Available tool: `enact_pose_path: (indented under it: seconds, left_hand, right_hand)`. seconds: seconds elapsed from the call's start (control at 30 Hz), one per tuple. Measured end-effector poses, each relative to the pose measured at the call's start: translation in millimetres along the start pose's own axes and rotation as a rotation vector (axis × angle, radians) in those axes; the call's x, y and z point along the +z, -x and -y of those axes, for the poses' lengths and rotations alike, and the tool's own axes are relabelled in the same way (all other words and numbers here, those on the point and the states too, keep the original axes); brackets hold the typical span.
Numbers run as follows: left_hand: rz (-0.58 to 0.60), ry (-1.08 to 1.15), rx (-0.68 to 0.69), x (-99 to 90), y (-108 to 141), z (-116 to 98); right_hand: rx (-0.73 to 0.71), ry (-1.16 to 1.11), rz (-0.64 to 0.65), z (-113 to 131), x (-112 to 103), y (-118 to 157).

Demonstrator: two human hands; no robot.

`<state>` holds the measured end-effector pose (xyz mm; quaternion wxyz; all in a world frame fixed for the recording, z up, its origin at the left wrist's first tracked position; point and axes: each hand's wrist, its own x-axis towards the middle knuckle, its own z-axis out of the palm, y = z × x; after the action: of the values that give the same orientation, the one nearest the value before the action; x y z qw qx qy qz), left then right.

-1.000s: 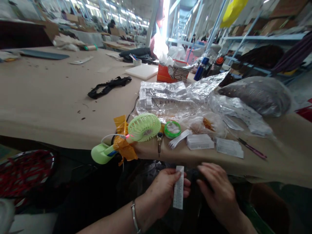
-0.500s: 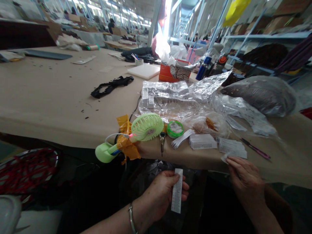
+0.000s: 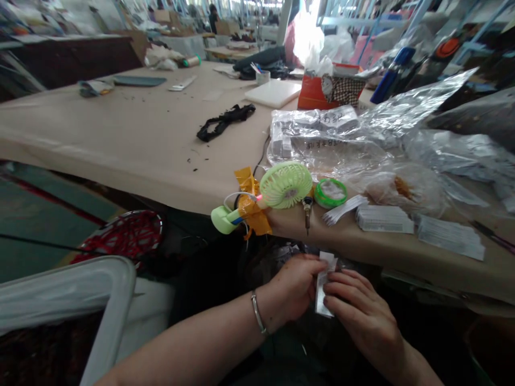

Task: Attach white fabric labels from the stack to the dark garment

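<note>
Left hand [image 3: 298,287] has a thin white printed label [image 3: 322,297] pinched with the thumb on top, fingers closed up, just below the table edge, a bit right of centre in the lower half of the frame. Right hand [image 3: 364,313] comes in from the lower right, fingers bent over the label's right side and touching it; its thumb is hidden, so can't tell if it's really gripping anything. There's a silver bracelet [image 3: 258,312] on the left wrist.

Just above the hands, along the front of the table [image 3: 120,134], you've got a green fan [image 3: 286,185] strapped on with orange tape [image 3: 257,217], then a pointy tool [image 3: 308,213], a green tub [image 3: 330,193], a fanned bunch of white strips [image 3: 345,210] and two label stacks [image 3: 384,219] over to the right. Behind those, a crinkly clear bag [image 3: 330,146] is right of centre, black cloth [image 3: 225,122] upper middle, and a red box [image 3: 311,92] near the top.
</note>
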<state>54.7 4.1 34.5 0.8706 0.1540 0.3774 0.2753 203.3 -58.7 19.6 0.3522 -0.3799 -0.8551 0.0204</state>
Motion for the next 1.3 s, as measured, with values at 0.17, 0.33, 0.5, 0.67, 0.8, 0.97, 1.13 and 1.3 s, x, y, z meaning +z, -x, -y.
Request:
enact_pose_path:
  seconds: [0.17,0.33,0.5,0.67,0.8,0.97,1.13,1.3]
  left_hand:
    - [0.004,0.014,0.003,-3.8,3,-2]
    - [-0.02,0.075,0.015,-5.1,2,1]
    - [0.02,0.066,0.032,-9.8,0,8]
    - [-0.009,0.006,0.021,-11.0,0,9]
    - [0.036,-0.112,-0.046,-8.1,6,5]
    - [0.138,-0.15,-0.04,-8.1,13,5]
    - [0.336,-0.075,-0.131,-19.2,14,5]
    - [0.376,-0.076,-0.167,-28.3,14,4]
  right_hand:
    - [-0.042,0.041,0.076,-1,4,0]
    - [0.008,0.039,0.059,-1,5,-1]
    - [0.013,0.02,0.048,2,9,0]
    - [0.118,-0.104,-0.038,3,4,3]
    - [0.608,-0.263,-0.201,-9,5,3]
    - [0.979,-0.76,-0.102,-24,15,-7]
    - [1.068,-0.951,-0.196,-16,20,-15]
    - [1.07,-0.991,-0.206,-12,22,-17]
